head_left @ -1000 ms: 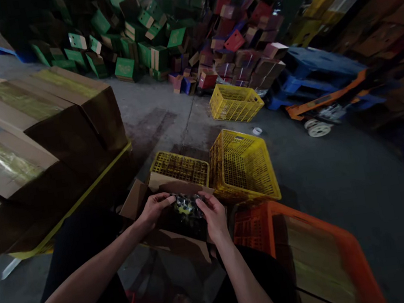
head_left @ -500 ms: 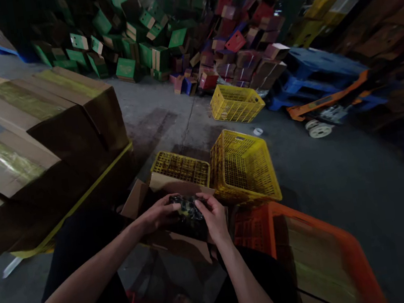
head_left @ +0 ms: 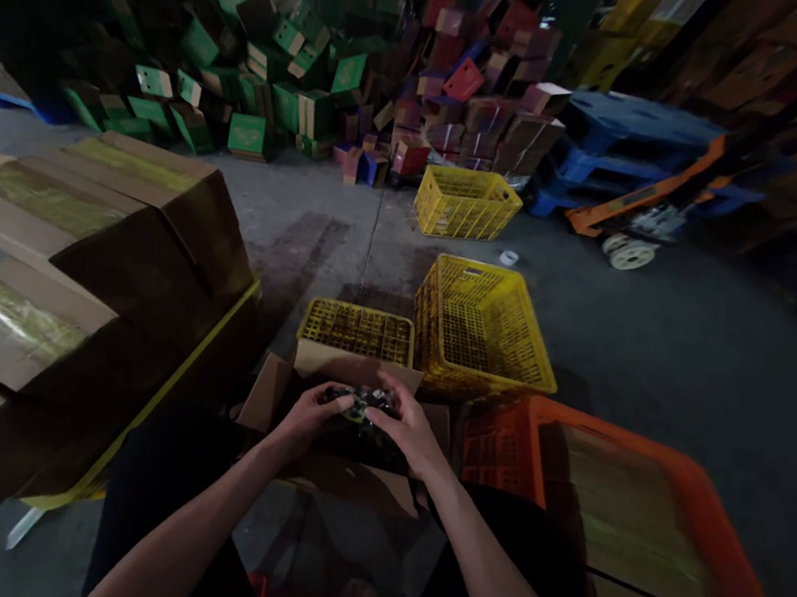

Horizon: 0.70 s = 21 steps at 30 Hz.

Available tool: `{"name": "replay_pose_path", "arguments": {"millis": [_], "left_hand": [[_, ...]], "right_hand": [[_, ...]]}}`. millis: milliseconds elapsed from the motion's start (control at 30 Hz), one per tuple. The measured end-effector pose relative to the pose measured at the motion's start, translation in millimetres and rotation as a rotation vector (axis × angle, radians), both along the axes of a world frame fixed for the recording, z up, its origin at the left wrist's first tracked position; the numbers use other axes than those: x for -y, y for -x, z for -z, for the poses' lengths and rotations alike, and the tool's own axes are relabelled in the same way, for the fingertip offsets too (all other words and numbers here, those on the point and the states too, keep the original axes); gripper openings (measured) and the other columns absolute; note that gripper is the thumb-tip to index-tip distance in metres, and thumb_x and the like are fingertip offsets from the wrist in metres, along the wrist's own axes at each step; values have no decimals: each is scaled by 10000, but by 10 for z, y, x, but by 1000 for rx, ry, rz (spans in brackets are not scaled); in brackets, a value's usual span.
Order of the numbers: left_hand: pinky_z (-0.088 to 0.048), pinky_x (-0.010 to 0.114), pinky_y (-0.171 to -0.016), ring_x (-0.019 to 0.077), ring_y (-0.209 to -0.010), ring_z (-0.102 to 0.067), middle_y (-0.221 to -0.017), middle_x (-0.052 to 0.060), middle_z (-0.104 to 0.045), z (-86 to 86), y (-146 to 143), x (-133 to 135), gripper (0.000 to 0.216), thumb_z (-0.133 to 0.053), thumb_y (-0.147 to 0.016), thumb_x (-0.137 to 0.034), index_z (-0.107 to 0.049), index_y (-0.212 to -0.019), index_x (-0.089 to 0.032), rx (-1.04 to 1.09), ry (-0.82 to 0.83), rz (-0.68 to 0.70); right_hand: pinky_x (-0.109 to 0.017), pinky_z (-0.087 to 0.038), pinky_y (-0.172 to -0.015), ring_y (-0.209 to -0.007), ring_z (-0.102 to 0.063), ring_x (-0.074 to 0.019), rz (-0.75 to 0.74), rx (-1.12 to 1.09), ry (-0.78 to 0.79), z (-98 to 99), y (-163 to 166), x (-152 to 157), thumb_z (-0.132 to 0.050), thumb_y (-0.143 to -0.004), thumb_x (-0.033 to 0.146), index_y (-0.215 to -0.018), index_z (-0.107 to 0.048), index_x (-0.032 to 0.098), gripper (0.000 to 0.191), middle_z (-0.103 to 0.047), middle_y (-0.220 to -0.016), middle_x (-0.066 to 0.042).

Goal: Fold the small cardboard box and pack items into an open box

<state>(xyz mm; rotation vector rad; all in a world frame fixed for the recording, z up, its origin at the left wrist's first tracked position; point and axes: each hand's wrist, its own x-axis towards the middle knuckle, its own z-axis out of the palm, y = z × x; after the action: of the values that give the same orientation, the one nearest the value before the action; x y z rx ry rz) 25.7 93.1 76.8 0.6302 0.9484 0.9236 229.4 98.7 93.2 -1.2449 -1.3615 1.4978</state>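
Between my two hands is a small glossy clear-plastic pack [head_left: 363,404] with dark contents and a bit of yellow-green; its exact contents are too dim to make out. My left hand [head_left: 313,417] pinches its left end, thumb on top. On the right end, the thumb and fingers of my right hand [head_left: 405,424] close around the pack. Below them stands an open cardboard box [head_left: 355,487] with its flaps folded outward. Its inside is dark, and the hands partly cover it.
Beyond the box are an upturned-looking yellow crate [head_left: 358,329] and an open yellow crate [head_left: 531,319]. An orange crate [head_left: 677,457] with cartons stands at right. Taped cartons [head_left: 156,214] are stacked at left. Farther off are a yellow crate [head_left: 466,202], blue pallets [head_left: 634,127] and an orange pallet jack [head_left: 651,194].
The pack has tilted and turned slightly between my hands. My right hand has shifted a little to the left and its fingers have moved on the plastic. The surroundings look the same.
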Motion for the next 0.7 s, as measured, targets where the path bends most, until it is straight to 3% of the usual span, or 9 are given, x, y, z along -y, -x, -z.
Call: {"name": "replay_pose_path", "arguments": {"millis": [133, 333, 533, 600, 700], "left_hand": [[-542, 343, -821, 221, -901, -677, -992, 96, -719, -18, -19, 15, 484, -839, -694, -489, -726, -1029, -158, -23, -2, 7], [-546, 378, -858, 254, -987, -670, -1147, 117, -695, -35, -41, -3, 601, -758, -746, -596, -677, -1174, -183, -22, 87, -3], [-557, 415, -806, 269, -867, -702, -1097, 127, -706, -135, -1, -25, 770, -586, -769, -772, -607, -1270, -187, -12, 298, 7], [-550, 395, -819, 252, -874, -694, -1058, 115, -715, -138, 6, -15, 755, -571, -775, -776, -618, -1250, -191, -6, 293, 11], [-528, 346, -838, 241, -952, -674, -1105, 104, -710, -107, 6, 3, 658, -718, -747, -649, -632, -1217, -197, -56, 206, -43]], "right_hand": [[-370, -540, -871, -991, -695, -256, 2, 80, -10, 58, -29, -18, -717, -798, 388, -1132, -719, 249, 361, -756, -1074, -50], [-348, -545, -783, -846, -702, -238, 71, 190, -78, 95, -70, -33, -671, -827, 365, -1067, -751, 241, 282, -771, -942, -41], [-367, -529, -903, -984, -696, -242, 33, 302, -290, 54, -89, -23, -605, -897, 327, -1092, -740, 286, 240, -756, -1079, -36], [-362, -520, -939, -1050, -681, -232, -37, 281, -330, 28, -59, -6, -577, -910, 285, -1090, -739, 297, 243, -746, -1114, -32], [-381, -464, -1041, -1220, -596, -229, -145, 267, -385, -31, 2, 17, -562, -881, 205, -1021, -759, 306, 262, -726, -1173, -22]]}}
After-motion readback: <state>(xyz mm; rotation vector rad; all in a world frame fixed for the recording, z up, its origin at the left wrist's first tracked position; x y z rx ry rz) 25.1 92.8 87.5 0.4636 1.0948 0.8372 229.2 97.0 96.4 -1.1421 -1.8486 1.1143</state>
